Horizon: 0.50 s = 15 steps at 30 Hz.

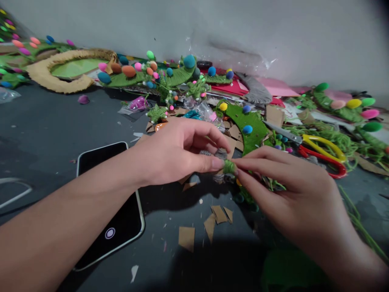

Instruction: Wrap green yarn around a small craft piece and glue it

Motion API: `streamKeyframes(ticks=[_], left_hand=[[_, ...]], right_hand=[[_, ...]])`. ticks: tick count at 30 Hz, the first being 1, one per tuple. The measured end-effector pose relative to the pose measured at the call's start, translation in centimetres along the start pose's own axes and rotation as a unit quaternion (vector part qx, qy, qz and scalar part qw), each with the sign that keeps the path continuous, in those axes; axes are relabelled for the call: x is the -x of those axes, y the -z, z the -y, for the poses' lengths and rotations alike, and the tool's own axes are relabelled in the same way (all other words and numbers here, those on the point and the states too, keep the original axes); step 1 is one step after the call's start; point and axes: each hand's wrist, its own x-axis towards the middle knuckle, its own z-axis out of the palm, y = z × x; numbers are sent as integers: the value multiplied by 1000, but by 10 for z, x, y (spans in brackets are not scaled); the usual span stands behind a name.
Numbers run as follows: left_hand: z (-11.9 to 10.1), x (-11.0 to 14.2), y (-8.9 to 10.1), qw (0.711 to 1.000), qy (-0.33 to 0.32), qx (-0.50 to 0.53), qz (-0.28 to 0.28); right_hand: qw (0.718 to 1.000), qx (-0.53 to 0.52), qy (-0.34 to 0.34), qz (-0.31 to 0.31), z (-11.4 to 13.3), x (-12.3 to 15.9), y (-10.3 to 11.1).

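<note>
Left hand [173, 156] and right hand [299, 190] pinching a green yarn bundle [229, 166], phone [124, 227] to its left, scissors [299, 139] to its right, cardboard scraps [186, 238] before it, pompom-trimmed arc [252, 132] behind it.

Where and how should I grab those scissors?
Probably take the scissors by their yellow and red handles, coming from the near right: the loops lie toward that side, while the blades point away left, toward the green crescent.

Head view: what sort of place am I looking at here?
Probably a craft worktable. What suggests it: scissors with red and yellow handles, cut cardboard scraps, and a green crescent dotted with coloured balls.
</note>
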Motion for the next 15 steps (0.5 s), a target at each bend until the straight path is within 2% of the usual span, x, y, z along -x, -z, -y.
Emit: streamKeyframes(ticks=[8,12,15], left_hand=[[1,2,-2,991,50,-90,87],[4,4,-3,987,62,-114,92],[6,3,-3,988,50,-130,71]], right_hand=[[999,-7,-24,25,-2,1,0],[999,-5,-25,31,1,3,1],[999,1,-24,34,4,3,1]])
